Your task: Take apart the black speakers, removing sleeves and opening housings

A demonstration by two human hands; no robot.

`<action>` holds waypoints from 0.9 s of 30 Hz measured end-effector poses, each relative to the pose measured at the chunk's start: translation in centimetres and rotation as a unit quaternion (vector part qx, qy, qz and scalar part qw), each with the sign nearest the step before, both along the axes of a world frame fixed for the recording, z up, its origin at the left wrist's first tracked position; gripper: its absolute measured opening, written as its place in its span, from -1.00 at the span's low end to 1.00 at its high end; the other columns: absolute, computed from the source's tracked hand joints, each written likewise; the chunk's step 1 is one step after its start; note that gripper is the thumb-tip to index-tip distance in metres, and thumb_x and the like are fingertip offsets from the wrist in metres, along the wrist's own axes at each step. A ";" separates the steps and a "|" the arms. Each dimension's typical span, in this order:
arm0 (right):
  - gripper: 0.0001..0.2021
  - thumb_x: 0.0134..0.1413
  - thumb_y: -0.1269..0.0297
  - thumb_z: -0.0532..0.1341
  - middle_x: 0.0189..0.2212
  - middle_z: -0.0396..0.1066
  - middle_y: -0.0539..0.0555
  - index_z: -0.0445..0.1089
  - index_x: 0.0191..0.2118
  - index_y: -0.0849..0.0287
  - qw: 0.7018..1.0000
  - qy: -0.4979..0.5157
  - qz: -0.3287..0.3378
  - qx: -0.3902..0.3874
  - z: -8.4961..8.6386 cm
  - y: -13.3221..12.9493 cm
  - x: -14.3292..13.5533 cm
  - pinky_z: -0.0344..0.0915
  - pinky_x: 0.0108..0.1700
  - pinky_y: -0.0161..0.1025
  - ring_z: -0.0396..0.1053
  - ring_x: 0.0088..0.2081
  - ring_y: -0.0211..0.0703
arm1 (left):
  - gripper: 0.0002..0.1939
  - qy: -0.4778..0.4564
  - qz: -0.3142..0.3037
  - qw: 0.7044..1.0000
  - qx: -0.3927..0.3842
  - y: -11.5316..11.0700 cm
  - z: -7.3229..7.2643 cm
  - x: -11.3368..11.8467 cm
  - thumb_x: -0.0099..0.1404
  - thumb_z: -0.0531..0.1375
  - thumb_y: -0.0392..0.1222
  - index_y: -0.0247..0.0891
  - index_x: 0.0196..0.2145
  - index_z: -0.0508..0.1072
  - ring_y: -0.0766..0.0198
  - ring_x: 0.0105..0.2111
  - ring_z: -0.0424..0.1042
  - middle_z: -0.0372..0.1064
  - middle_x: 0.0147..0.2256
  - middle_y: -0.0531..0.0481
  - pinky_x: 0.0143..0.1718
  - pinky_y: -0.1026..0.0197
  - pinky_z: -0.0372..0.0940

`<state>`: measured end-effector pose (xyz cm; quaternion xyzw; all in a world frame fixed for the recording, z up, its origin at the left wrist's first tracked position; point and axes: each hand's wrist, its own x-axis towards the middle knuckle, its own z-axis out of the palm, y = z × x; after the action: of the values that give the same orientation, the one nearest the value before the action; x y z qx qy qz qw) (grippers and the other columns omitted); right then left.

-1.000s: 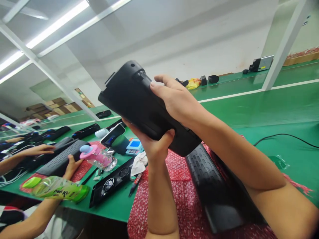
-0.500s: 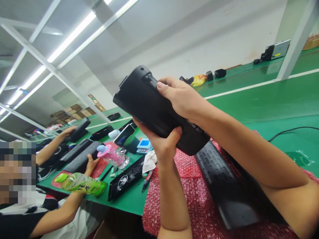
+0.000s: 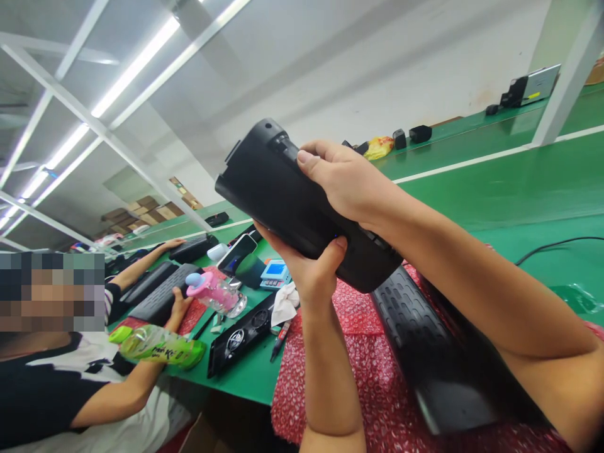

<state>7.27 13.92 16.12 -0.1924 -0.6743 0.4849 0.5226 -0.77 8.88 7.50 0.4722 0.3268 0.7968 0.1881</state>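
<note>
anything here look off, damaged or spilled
Nothing stands out as spilled or broken. The black casing held in the left hand and right hand shows no visible damage. Only the crumpled white tissue or cloth looks untidy, beside the black panel.

A chunky, smooth black case (image 3: pixel 283 195) with rounded edges is being held in mid-air at a slant, one end being pointed up and left, a small round hole (image 3: pixel 268 125) being shown there.
</note>
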 end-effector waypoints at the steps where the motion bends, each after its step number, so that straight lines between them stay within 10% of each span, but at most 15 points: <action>1: -0.82 0.30 0.23 0.07 -0.28 0.39 0.02 0.35 -0.20 0.20 1.000 0.000 -0.002 -0.001 0.0 0.0 0.0 0.23 0.14 -0.01 0.37 0.00 -0.04 | 0.28 -0.002 -0.001 1.000 -0.001 0.1 0.0 0.0 -0.13 0.36 -0.35 -0.06 0.37 -0.35 0.11 0.22 0.27 0.05 0.32 -0.13 0.17 0.14 0.31; 27: -0.82 0.32 0.24 0.09 -0.32 0.40 0.02 0.31 -0.30 0.20 1.000 0.001 -0.030 0.001 0.0 0.0 -0.1 0.28 0.06 -0.08 0.41 -0.11 -0.09 | 0.25 0.030 0.017 0.999 -0.011 0.5 -0.4 -0.4 -0.13 0.33 -0.25 0.05 0.36 -0.33 0.03 0.27 0.18 0.07 0.29 -0.06 0.26 0.00 0.22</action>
<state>7.18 13.95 16.11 -0.2118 -0.6684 0.4681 0.5378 -1.14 9.39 7.08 0.4880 0.3492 0.7818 0.1695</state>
